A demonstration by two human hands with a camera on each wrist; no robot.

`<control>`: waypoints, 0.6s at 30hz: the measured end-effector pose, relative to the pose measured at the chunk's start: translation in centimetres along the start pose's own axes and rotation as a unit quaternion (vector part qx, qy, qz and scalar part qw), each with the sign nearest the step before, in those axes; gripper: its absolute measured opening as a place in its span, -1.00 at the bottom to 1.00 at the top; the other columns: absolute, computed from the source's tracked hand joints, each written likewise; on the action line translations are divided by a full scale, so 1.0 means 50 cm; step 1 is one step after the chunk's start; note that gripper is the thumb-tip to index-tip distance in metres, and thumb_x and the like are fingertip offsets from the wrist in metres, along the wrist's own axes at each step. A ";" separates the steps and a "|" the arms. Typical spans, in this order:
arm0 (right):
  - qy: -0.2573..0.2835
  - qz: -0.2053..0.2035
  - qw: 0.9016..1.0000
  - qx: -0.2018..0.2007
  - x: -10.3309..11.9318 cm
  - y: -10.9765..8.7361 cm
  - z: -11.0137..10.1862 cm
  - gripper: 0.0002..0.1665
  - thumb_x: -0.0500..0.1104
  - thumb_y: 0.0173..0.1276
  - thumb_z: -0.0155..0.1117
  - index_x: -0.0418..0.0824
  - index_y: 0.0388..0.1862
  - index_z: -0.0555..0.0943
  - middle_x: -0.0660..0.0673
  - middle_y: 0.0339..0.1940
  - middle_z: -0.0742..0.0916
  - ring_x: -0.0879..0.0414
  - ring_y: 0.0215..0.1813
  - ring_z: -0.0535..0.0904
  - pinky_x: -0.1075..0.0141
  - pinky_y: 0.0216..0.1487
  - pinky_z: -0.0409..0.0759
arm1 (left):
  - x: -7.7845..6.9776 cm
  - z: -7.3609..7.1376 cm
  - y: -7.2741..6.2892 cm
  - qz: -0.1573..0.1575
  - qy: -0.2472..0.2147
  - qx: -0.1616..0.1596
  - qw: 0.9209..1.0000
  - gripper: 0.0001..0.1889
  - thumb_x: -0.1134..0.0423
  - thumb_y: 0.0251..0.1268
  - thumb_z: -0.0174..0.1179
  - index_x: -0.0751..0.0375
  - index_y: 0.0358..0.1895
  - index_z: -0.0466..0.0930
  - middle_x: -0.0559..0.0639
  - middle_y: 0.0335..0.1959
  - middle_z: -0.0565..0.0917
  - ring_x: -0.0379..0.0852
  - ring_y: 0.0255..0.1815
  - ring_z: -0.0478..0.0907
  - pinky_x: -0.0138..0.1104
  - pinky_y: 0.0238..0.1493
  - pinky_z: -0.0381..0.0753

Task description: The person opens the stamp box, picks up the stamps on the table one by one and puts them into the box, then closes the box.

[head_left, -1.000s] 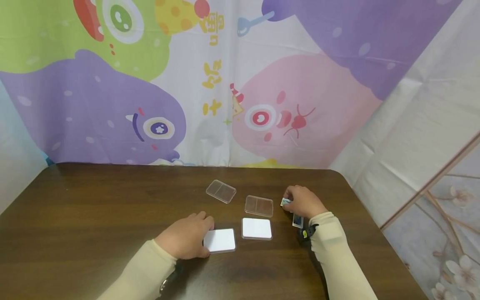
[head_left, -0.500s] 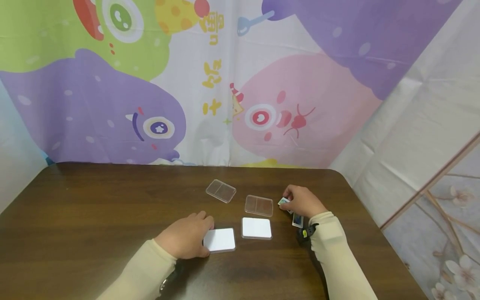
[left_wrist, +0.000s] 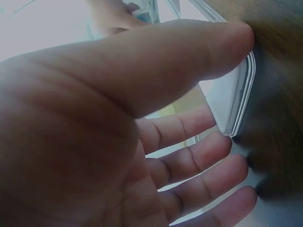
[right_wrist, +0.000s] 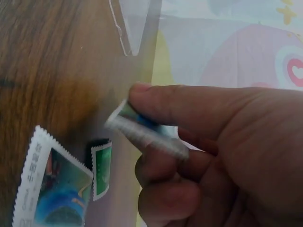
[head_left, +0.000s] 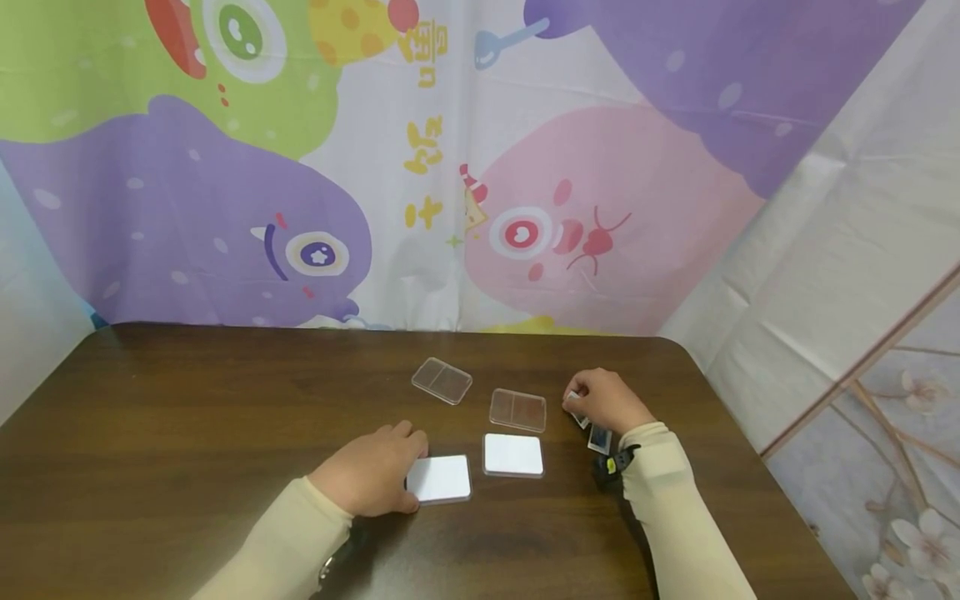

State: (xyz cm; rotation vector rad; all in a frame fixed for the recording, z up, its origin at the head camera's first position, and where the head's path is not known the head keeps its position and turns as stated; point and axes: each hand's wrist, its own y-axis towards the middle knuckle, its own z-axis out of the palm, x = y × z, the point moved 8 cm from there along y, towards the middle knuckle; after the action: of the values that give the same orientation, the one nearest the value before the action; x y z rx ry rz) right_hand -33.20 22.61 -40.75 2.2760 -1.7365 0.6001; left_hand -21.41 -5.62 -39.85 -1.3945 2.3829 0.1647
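Note:
My left hand (head_left: 371,471) holds the left end of a flat clear case with a white insert (head_left: 440,479) on the table. In the left wrist view the thumb lies along one side of this white case (left_wrist: 229,90) and the forefinger touches the other. A second white case (head_left: 513,456) lies to its right. Farther right, my right hand (head_left: 607,402) pinches a small postage stamp (right_wrist: 147,135) between thumb and fingers, tilted and blurred. Below it are a larger stamp (right_wrist: 57,189) with a blue picture and a green stamp (right_wrist: 102,168), partly hidden from the head view.
Two clear plastic lids lie behind the cases, one on the left (head_left: 442,381) and one on the right (head_left: 518,410). The brown wooden table (head_left: 187,417) ends at a cartoon-printed cloth (head_left: 420,275). A dark watch-like band (head_left: 615,462) sits at the right wrist.
My right hand has tipped up the stamp it pinches, and its picture no longer faces the head camera. Another stamp beneath shows more now. The left hand and white cases have stayed put.

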 end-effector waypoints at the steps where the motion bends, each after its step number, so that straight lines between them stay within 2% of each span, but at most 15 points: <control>1: 0.001 -0.003 1.000 -0.005 0.000 0.000 -0.002 -0.93 -0.24 0.41 0.34 -0.16 -0.31 0.69 -0.01 -0.43 0.68 0.12 -0.38 0.54 0.20 -0.28 0.55 | 0.000 0.000 0.000 0.000 -0.001 0.000 1.000 -0.48 0.20 -0.08 0.63 0.22 -0.08 0.54 0.02 -0.22 0.50 -0.03 -0.23 0.47 -0.06 -0.16 0.58; 9: 0.035 0.018 0.999 0.004 0.000 -0.001 0.000 -0.90 -0.21 0.52 0.26 -0.19 -0.22 0.67 -0.09 -0.36 0.68 0.10 -0.47 0.60 0.24 -0.38 0.61 | 0.001 0.001 -0.001 -0.001 -0.002 -0.001 1.000 -0.48 0.20 -0.07 0.63 0.22 -0.07 0.54 0.02 -0.21 0.51 -0.04 -0.22 0.47 -0.06 -0.15 0.58; 18: 0.024 0.018 1.000 -0.004 0.002 -0.001 -0.005 -0.89 -0.18 0.47 0.32 -0.14 -0.30 0.68 -0.04 -0.43 0.66 0.10 -0.46 0.55 0.25 -0.40 0.55 | -0.001 0.000 -0.001 -0.002 -0.001 0.002 1.000 -0.47 0.19 -0.06 0.63 0.23 -0.06 0.55 0.03 -0.20 0.51 -0.02 -0.20 0.49 -0.04 -0.12 0.59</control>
State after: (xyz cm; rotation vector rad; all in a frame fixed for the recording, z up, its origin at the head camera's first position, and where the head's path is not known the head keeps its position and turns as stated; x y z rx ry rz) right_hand -33.19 22.65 -40.46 2.2104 -1.7573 0.6473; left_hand -21.34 -5.61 -39.84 -1.3963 2.3764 0.1600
